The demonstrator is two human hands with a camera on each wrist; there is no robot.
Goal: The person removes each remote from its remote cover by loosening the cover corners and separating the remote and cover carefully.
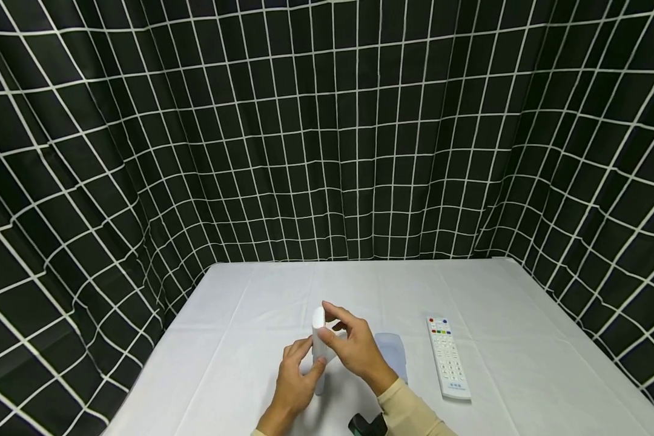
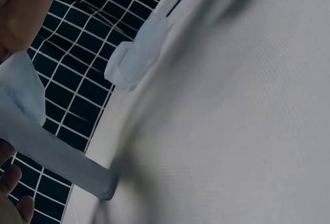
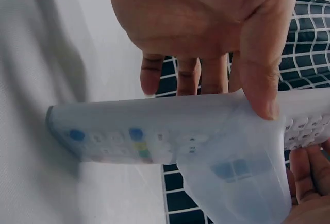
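Hands gripping a remote control (image 3: 154, 139) above the surface (image 1: 251, 315): right hand (image 1: 354, 348) is pinching its silicone cover (image 3: 242, 177), left hand (image 1: 297, 378) is holding the lower end; cover partly on, near end loose.

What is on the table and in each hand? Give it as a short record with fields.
Surface: table under white cloth
Backdrop: black curtain with white grid
Held item: remote partly inside a translucent silicone cover
Right hand: grip pinches the cover's edge
Left hand: holds the remote's lower end
Loose items: second cover and bare white remote, right of the hands
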